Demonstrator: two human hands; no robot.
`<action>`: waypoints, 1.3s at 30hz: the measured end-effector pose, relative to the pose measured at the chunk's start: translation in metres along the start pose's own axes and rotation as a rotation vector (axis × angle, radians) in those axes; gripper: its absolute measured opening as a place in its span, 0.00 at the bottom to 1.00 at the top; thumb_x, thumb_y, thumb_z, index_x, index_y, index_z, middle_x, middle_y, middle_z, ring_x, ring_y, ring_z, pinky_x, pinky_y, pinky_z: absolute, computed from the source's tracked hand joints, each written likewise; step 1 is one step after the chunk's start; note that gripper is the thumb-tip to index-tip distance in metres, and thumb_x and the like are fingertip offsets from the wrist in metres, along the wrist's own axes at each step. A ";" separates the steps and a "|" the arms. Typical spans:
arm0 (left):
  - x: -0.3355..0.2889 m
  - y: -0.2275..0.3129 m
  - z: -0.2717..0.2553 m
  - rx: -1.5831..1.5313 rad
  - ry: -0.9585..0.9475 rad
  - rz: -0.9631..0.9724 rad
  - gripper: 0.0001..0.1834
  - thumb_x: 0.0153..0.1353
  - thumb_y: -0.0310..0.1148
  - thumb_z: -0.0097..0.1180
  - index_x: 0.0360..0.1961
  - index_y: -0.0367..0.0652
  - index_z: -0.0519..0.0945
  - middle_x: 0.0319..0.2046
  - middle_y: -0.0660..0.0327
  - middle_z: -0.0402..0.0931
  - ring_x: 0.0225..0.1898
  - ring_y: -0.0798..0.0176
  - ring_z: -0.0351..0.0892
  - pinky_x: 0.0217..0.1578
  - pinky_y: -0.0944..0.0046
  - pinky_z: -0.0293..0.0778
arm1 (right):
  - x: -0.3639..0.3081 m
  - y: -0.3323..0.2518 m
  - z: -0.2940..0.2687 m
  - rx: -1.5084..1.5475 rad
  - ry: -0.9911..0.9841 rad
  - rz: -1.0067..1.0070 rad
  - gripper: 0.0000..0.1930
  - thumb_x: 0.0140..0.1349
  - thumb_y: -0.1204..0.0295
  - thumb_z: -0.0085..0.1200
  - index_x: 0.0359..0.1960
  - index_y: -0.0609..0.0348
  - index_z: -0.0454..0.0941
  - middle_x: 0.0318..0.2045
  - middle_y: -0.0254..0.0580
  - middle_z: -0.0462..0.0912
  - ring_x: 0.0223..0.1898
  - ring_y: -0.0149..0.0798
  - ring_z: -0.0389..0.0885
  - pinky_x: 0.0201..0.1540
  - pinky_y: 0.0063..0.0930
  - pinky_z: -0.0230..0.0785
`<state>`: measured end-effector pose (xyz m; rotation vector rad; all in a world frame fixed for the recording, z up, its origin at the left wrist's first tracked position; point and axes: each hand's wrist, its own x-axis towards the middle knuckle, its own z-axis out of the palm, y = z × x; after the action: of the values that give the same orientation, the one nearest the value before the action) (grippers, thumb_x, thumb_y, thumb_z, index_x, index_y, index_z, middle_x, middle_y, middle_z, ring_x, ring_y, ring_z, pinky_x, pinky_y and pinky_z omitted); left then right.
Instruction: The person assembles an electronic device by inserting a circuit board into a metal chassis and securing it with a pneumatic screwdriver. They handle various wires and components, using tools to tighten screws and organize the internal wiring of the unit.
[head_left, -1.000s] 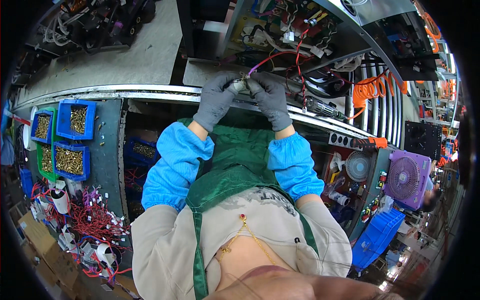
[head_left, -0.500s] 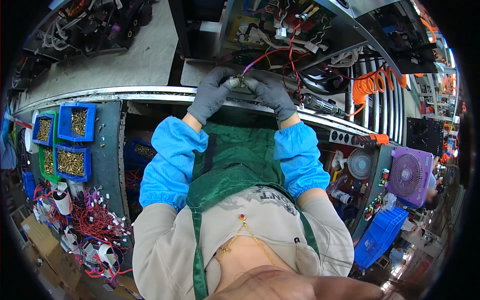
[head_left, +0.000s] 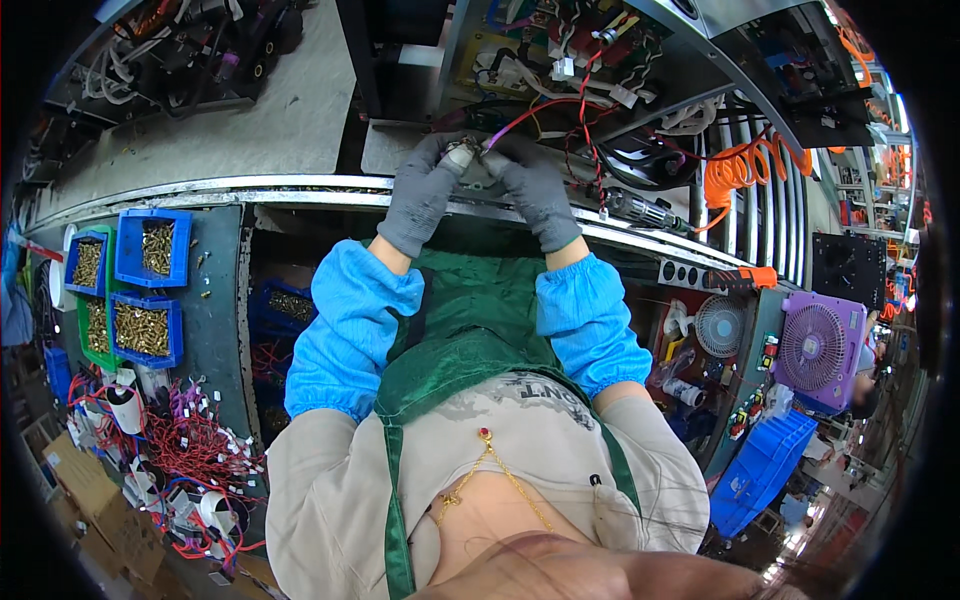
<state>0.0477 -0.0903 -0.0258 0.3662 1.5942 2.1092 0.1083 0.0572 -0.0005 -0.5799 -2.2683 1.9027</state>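
Both hands wear grey gloves and meet at the front edge of an open metal cabinet (head_left: 700, 30). My left hand (head_left: 420, 192) is closed, its thumb and fingers pinching a small part too tiny to make out. Beside it, my right hand (head_left: 532, 190) has its fingers closed at the end of a red-and-purple wire (head_left: 520, 119). That wire curves out of the cabinet and ends between my fingertips, which hide its tip. A twisted red-and-black cable (head_left: 588, 130) with a white plug hangs just right of my right hand.
Right of my hands a power screwdriver (head_left: 645, 208) lies near metal rollers and an orange coiled hose (head_left: 735, 178). Blue bins (head_left: 181, 262) of brass screws stand left, above a heap of red wires (head_left: 190, 440). A purple fan (head_left: 815, 345) stands far right.
Both hands have shifted slightly, and my right forearm has drawn inward to the left. My left sleeve has moved a little right. The purple wire end remains at my fingertips.
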 end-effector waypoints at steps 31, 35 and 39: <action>-0.009 -0.013 -0.002 0.057 -0.113 0.001 0.12 0.64 0.34 0.50 0.42 0.37 0.73 0.27 0.60 0.78 0.24 0.72 0.73 0.28 0.71 0.71 | -0.001 -0.026 -0.003 0.147 0.054 -0.005 0.11 0.58 0.73 0.56 0.42 0.65 0.77 0.32 0.43 0.82 0.32 0.34 0.82 0.34 0.23 0.75; -0.005 -0.013 0.003 0.095 -0.096 0.011 0.11 0.64 0.33 0.50 0.42 0.37 0.73 0.28 0.60 0.78 0.26 0.71 0.74 0.28 0.71 0.71 | -0.002 -0.018 -0.003 0.213 0.089 -0.067 0.12 0.58 0.74 0.57 0.43 0.65 0.76 0.32 0.43 0.82 0.33 0.33 0.82 0.35 0.23 0.75; -0.005 -0.010 0.005 0.037 -0.080 0.004 0.11 0.63 0.32 0.51 0.42 0.37 0.73 0.28 0.60 0.77 0.26 0.71 0.74 0.28 0.71 0.71 | -0.005 -0.015 -0.001 0.131 0.179 -0.156 0.12 0.58 0.74 0.57 0.43 0.65 0.76 0.33 0.43 0.82 0.33 0.34 0.82 0.36 0.24 0.75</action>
<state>0.0565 -0.0872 -0.0334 0.4610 1.5898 2.0435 0.1102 0.0538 0.0146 -0.5166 -2.0003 1.8291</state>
